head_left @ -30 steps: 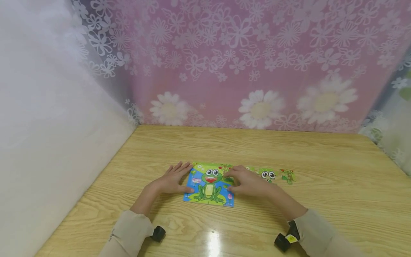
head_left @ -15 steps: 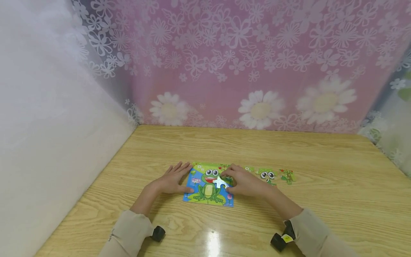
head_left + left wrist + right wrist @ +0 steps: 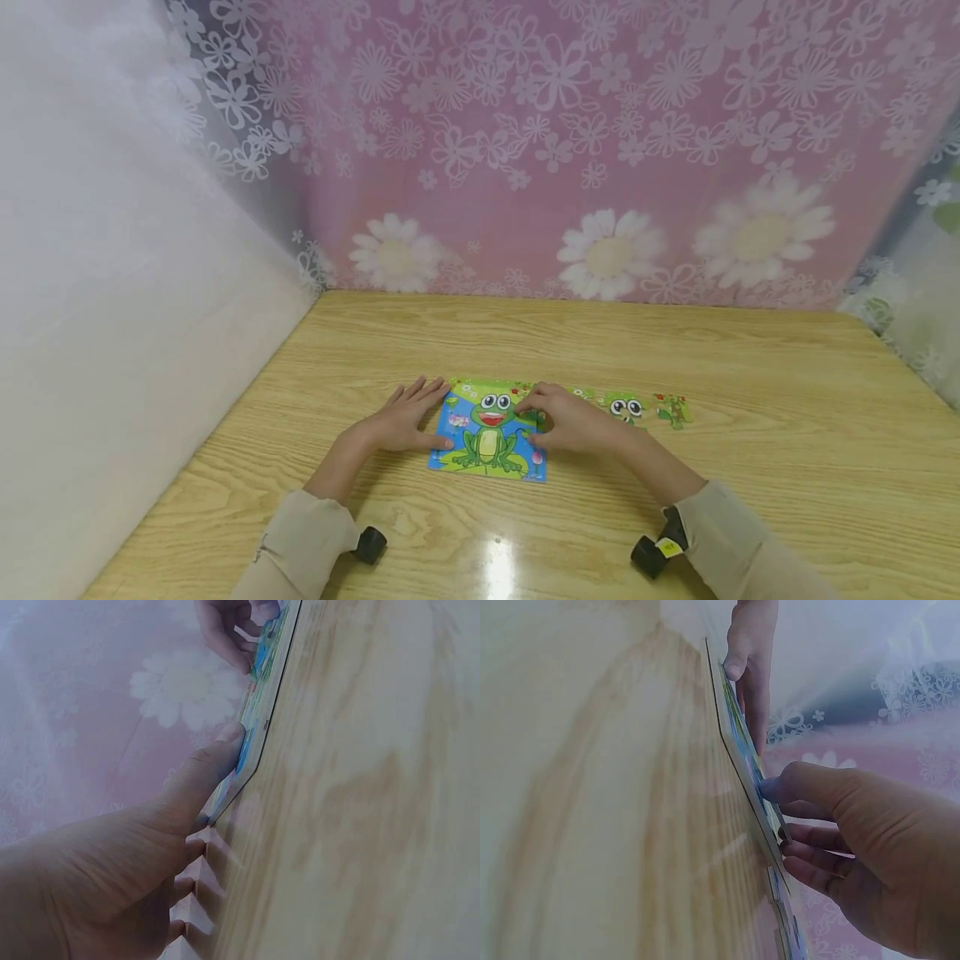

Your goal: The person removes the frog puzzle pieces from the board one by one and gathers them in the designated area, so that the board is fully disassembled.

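Note:
A frog jigsaw puzzle (image 3: 487, 454) in a flat board lies on the table. My left hand (image 3: 405, 421) rests at its left side, fingers spread on the wood and thumb pressing the board's lower left edge; the left wrist view shows this thumb (image 3: 225, 742) on the rim. My right hand (image 3: 573, 425) is over the board's right side, pinching a puzzle piece (image 3: 783, 821) between thumb and fingers, low over the picture beside the frog's mouth. The fingers hide much of that piece in the head view.
Right of the board lie loose puzzle pieces: one with the frog's eyes (image 3: 626, 408) and one with green and brown print (image 3: 673, 411), partly behind my right hand. A flowered pink curtain (image 3: 480, 167) closes off the table's back, a white sheet (image 3: 150, 292) its left.
The piece in my right hand tilted up and glinted half a second ago; now it lies flatter against the picture. My right forearm has shifted slightly left. My left hand has stayed in place.

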The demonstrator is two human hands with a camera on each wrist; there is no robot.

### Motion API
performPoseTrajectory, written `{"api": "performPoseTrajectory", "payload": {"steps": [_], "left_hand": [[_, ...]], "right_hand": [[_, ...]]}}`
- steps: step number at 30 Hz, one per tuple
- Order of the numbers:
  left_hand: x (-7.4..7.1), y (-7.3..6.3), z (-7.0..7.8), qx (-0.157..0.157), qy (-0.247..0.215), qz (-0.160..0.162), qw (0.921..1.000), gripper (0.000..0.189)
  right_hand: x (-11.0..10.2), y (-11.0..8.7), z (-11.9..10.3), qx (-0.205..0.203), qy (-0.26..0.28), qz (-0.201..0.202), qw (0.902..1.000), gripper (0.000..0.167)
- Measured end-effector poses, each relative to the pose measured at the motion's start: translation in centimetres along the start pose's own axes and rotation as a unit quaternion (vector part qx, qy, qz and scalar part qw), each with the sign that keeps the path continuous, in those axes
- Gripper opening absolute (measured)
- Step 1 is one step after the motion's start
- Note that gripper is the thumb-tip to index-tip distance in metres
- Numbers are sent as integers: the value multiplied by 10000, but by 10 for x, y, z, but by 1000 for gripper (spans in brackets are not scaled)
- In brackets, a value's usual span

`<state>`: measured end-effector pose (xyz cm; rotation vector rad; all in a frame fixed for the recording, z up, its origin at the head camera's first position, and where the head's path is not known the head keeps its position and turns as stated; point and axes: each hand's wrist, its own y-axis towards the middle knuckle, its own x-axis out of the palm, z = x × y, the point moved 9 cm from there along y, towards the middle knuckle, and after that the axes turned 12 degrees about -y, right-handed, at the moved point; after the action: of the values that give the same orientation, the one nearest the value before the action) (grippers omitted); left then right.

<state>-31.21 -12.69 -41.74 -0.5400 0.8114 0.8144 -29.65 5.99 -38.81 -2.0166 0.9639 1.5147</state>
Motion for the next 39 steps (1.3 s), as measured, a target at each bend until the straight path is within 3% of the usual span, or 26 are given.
{"api": "performPoseTrajectory", "payload": {"steps": [12,19,26,32,39], "left_hand": [[-1,1,-1,-47,-18,10,10000,95],[-1,1,-3,-37,-48,-5,10000,96],[1,2,-7,-82,22,17,10000,97],[0,2,-5,-34,-9,22,10000,97],[-1,1,-3,-20,-20,19,10000,97]], "right_hand": [[-17,-15,2,-310,-123,432,9985,35],[-33,-39,11,-436,-191,778,9958,32],[-47,-67,28,-122,-10,971,9952,34],[-57,-88,39,-87,4,1065,9943,34],[-68,-112,50,-116,-327,1421,9892,35]]}}
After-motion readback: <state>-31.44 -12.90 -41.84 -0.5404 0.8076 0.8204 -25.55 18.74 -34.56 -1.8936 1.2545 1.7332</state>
